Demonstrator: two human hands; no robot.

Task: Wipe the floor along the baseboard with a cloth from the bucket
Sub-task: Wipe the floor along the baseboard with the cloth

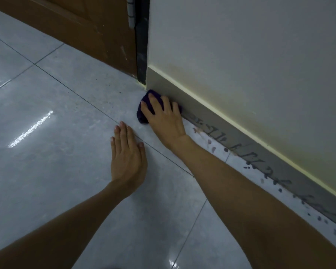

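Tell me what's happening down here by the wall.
A person is crouched over a tiled floor. Their right hand presses a dark cloth onto the floor against the grey baseboard, near the corner by the wooden door. The left hand lies flat on the tiles. Dark spots still line the baseboard closer to the person.

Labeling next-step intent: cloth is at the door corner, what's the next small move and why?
Probably drag the cloth back along the baseboard toward the body. The right hand presses it at the corner by the door, and dark spots line the floor edge behind it. The left hand braces flat.
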